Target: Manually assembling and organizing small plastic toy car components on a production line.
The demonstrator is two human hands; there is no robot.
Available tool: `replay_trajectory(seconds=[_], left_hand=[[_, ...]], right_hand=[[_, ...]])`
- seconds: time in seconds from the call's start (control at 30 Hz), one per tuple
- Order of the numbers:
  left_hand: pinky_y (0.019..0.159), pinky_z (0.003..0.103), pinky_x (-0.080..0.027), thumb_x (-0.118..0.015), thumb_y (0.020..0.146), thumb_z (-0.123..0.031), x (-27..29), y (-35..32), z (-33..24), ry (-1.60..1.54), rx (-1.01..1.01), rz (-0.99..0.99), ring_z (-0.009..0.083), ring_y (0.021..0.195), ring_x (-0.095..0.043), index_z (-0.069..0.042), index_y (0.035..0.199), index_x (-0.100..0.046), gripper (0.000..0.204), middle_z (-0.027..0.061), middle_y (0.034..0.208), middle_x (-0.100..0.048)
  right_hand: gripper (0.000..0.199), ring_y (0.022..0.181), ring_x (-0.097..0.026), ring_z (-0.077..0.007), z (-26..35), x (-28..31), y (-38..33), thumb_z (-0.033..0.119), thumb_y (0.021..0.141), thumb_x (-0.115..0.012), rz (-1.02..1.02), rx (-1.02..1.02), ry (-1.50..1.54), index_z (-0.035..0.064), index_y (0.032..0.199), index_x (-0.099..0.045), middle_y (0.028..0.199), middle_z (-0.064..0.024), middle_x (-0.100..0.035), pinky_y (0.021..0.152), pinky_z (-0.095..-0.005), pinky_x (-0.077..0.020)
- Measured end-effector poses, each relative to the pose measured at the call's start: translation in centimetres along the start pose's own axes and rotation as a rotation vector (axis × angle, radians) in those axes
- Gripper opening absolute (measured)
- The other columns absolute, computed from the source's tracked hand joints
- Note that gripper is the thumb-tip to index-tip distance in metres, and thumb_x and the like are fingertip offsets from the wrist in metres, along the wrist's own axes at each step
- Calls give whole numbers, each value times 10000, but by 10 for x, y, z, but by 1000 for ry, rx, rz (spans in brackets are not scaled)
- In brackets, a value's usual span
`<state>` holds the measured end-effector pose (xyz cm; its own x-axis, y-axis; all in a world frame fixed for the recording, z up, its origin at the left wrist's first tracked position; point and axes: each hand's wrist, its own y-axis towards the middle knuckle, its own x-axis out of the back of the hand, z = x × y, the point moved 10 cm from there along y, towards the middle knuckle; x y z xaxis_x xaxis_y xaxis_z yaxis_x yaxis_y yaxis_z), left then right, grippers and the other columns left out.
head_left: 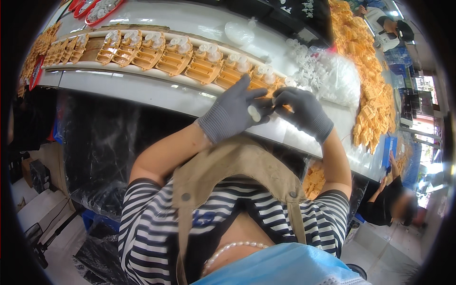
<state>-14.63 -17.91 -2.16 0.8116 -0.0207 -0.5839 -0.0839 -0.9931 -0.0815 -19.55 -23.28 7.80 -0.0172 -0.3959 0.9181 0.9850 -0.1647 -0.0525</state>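
Glossy worktop bears slotted plastic pieces near 2 knit-gloved hands.

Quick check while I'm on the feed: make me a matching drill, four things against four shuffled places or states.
Things:
1. pale round piece
2. right hand
3. orange trays
4. large orange heap

Places or states:
A. lined up in a row along the bench
B. just right of the clear plastic bag
C. at the fingers of the left hand
D. grey-gloved, fingers bent

Pairs: 1-C, 2-D, 3-A, 4-B
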Motion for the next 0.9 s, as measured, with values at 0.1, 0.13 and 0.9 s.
replay_trajectory(seconds=[0.1,0.13,0.9], left_hand=[[1098,426,-302,-291,1008,-379,-6,-1,17,-524,156,-74,278,1235,-461,14,1333,-366,515,172,1343,-461],[1095,426,-307,-310,1000,-360,-6,0,14,-434,109,-67,268,1225,-472,1,1311,-392,484,162,1327,-478],[1052,427,-383,-325,1003,-329,-6,1,15,-692,97,10,311,1188,-506,69,1306,-360,501,249,1287,-489]], right_hand=[[196,827,-636,-145,-39,22,-8,-14,774,-662,-170,-152,111,26,958,-608,937,-71,-662,728,-289,-517],[243,798,-618,-127,-55,25,-12,-25,768,-661,-215,-255,208,34,999,-615,897,-57,-651,726,-267,-503],[250,827,-626,-183,-87,9,4,89,805,-659,-140,-308,117,67,1051,-623,925,-91,-648,749,-300,-502]])
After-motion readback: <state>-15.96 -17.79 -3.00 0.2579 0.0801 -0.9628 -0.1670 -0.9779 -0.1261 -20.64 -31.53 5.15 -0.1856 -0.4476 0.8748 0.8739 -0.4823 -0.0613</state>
